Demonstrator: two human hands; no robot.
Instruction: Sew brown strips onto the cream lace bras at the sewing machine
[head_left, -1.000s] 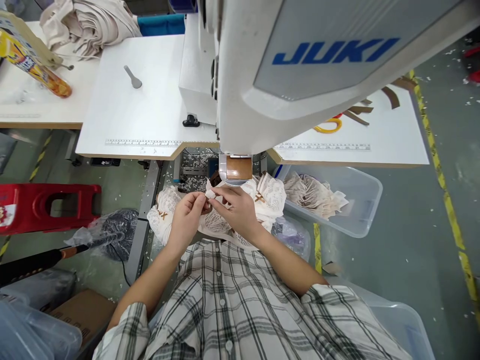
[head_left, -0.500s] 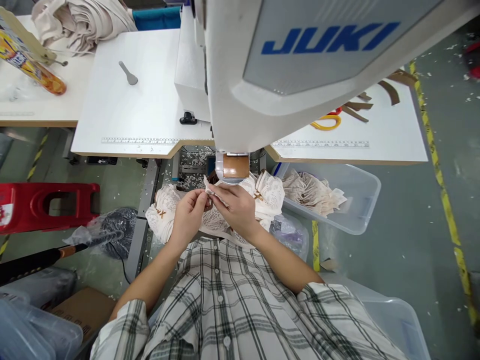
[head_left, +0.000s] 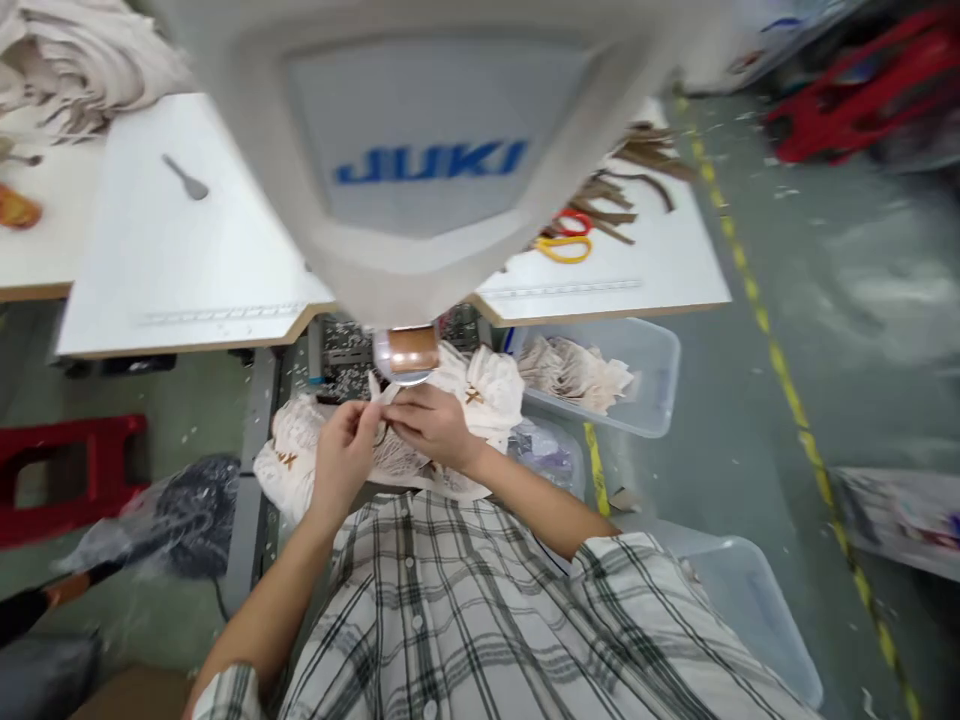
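A white lace garment [head_left: 495, 385] with small brown bows lies bunched below the sewing machine [head_left: 442, 235]. Its left part rests beside my left hand [head_left: 345, 455], and lace also shows between and behind both hands. My left hand is closed, thumb and fingers pinching an edge of the white fabric. Close against it, my right hand [head_left: 431, 425] is closed on the same edge, its back turned up. Both hands are just under the machine's rounded end with the brown patch [head_left: 414, 350]. The pinched edge is mostly hidden by my fingers.
White worktables [head_left: 240, 240] flank the machine. Scissors [head_left: 566, 245] with red and yellow handles lie by brown strips [head_left: 607, 205] on the right. A clear bin [head_left: 656, 390] holds beige fabric pieces [head_left: 574, 370]. At left stands a red stool [head_left: 97, 470]; a grey tool [head_left: 186, 178] lies on the table.
The view has swung to the right, so the table, machine and bins appear further left. Both hands keep pinching the fabric edge close together, with little change in their grip.
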